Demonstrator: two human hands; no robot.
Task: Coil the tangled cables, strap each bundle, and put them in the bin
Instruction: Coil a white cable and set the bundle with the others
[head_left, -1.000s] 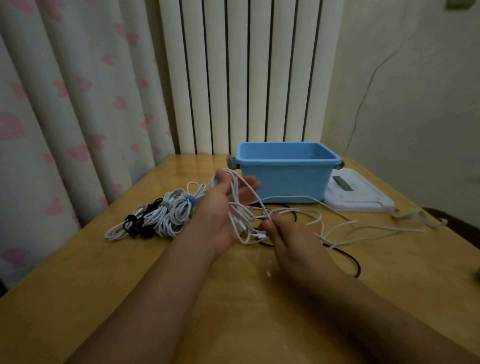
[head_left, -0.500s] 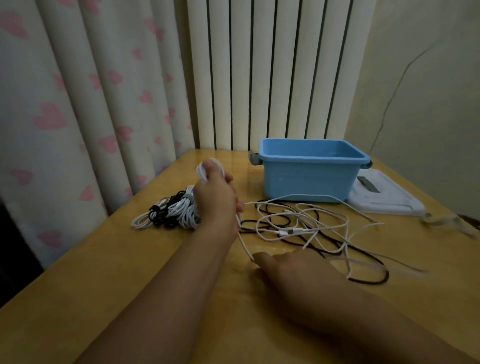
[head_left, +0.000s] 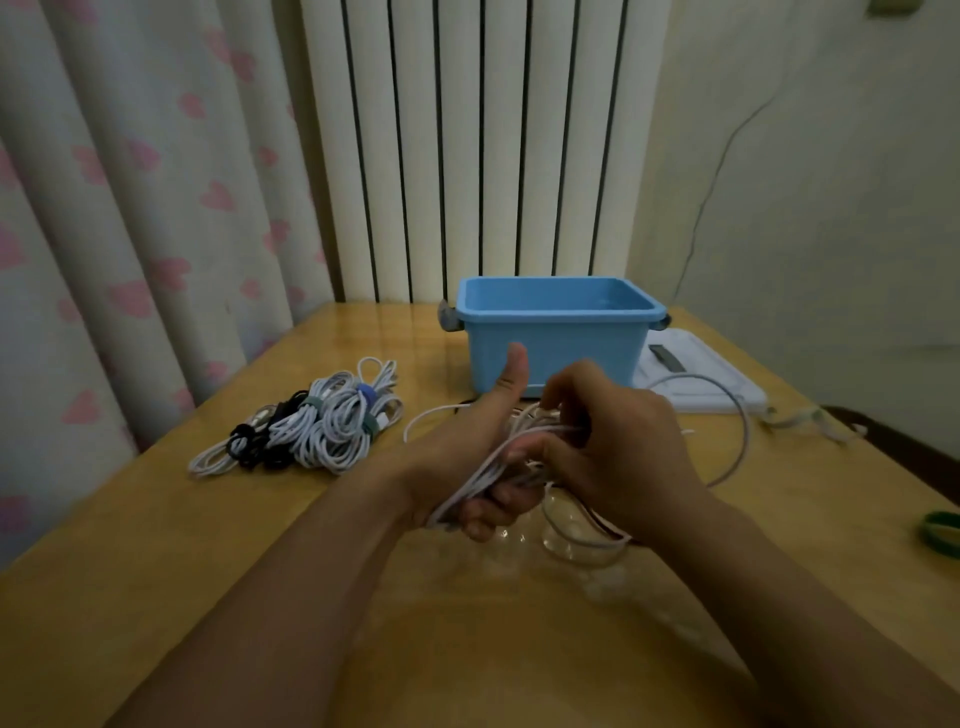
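**Q:** What are your hands doing with the cable right now?

**Me:** The white cable (head_left: 498, 462) is in front of my chest, just above the table (head_left: 260, 545). My left hand (head_left: 467, 457) grips a bundle of its loops, fingers curled round them, thumb pointing up. My right hand (head_left: 618, 441) pinches the strands where they cross my left palm. A long tail arcs off to the right and back down onto the table.

**Q:** What has changed in the last second?

**Me:** Half a second ago that cable lay sprawled across the table and my right hand was flat down beside it. Now most of the slack is gathered into my left hand, so I judge this coil is well along, with only the tail left to wind.

**Q:** And around it?

**Me:** A black cable (head_left: 608, 525) lies partly under my right wrist, not yet coiled. To the left sits a pile of strapped bundles (head_left: 322, 421), white and black. The blue bin (head_left: 556, 332) stands behind my hands; I can see nothing in it. A green strap (head_left: 940, 532) lies at the far right edge, well apart, ready for the next step.
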